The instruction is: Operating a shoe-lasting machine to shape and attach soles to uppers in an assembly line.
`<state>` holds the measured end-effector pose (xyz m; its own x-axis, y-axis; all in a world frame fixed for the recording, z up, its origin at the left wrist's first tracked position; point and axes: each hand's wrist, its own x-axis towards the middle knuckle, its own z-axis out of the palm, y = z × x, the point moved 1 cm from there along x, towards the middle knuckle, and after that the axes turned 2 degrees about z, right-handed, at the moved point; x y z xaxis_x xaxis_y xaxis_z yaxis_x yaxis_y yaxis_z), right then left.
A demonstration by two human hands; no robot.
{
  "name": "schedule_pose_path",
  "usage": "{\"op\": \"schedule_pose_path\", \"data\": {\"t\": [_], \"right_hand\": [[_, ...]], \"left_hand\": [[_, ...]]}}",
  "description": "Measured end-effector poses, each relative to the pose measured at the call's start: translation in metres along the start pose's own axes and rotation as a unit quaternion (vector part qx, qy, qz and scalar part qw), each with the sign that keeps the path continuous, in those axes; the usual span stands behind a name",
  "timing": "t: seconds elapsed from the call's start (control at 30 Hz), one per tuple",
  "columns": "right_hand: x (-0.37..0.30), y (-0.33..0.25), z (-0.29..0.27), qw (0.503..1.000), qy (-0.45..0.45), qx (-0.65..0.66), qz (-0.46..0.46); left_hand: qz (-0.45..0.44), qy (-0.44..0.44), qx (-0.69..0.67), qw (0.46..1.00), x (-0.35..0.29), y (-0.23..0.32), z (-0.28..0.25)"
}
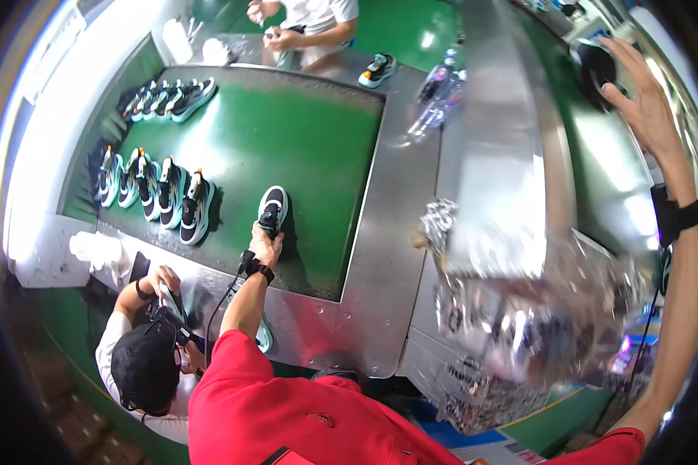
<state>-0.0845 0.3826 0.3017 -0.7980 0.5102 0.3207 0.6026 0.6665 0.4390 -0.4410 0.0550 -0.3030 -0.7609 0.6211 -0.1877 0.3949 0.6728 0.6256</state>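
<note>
My left hand (265, 246) reaches over the green belt (310, 132) and grips a black-and-white sneaker (273, 200) at its heel end. The sneaker's toe points away from me. At the far right my right hand (650, 108) is stretched out, with thumb and fingers around a dark rounded thing with a light rim (595, 66). Its kind is hard to make out at the picture's edge. Left of my left hand stands a row of similar sneakers (197, 209) on the belt. Farther off is a second sneaker row (192, 99).
A metal post (504, 155) and crumpled clear plastic (520, 318) stand between my arms. A co-worker in a black cap (143, 368) works close at my left. Another person's hands (285, 39) are across the belt, near a lone sneaker (378, 70) on the metal frame (392, 232).
</note>
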Motion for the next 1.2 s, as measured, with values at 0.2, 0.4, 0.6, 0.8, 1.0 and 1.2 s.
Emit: {"op": "schedule_pose_path", "data": {"t": [0.2, 0.4, 0.6, 0.8, 1.0, 1.2], "right_hand": [[0.067, 0.015, 0.074, 0.988, -0.111, 0.002, 0.108], [-0.024, 0.076, 0.054, 0.955, -0.048, 0.119, 0.269], [-0.064, 0.034, 0.020, 0.892, 0.062, 0.302, 0.330], [-0.150, -0.009, -0.107, 0.848, 0.161, 0.332, 0.381], [-0.309, -0.062, -0.225, 0.771, 0.350, 0.365, 0.387], [-0.473, -0.177, -0.280, 0.724, 0.348, 0.360, 0.475]], "left_hand": [[-0.016, 0.015, -0.010, 1.000, -0.010, 0.001, -0.014], [-0.024, -0.020, -0.033, 0.999, -0.008, 0.016, -0.015], [0.051, 0.012, 0.004, 0.999, 0.026, -0.068, 0.033], [0.143, 0.068, 0.189, 0.969, 0.003, -0.049, 0.017], [0.207, -0.427, -0.348, 0.809, -0.249, 0.168, -0.056], [0.081, -0.877, -0.358, 0.311, -0.481, 0.312, -0.130]]}}
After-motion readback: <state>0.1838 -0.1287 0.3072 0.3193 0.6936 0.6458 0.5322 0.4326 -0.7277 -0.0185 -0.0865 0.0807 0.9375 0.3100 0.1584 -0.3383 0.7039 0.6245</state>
